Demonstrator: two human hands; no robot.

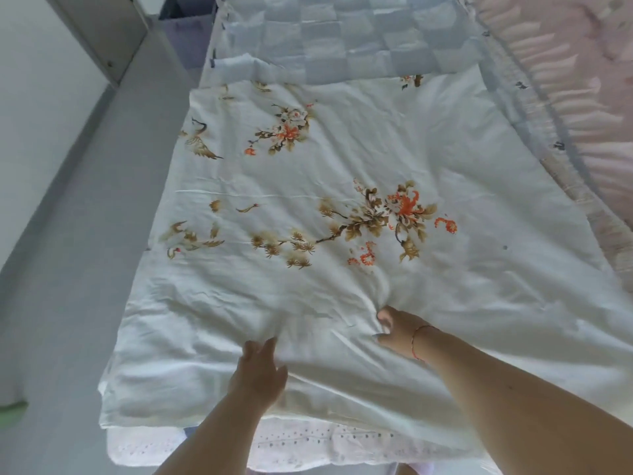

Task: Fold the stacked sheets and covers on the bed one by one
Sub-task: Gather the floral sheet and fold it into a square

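Bed, floral sheet [342, 186] under right hand [397, 329]

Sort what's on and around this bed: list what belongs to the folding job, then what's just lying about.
Part of the job:
- floral sheet, spread on top
- blue checked cover beneath it
- white eyelet-edged cover at the near edge
- left hand, resting flat on the sheet
- right hand, pinching a fold

Just lying about:
- pink ruffled bedding, far right
- grey floor
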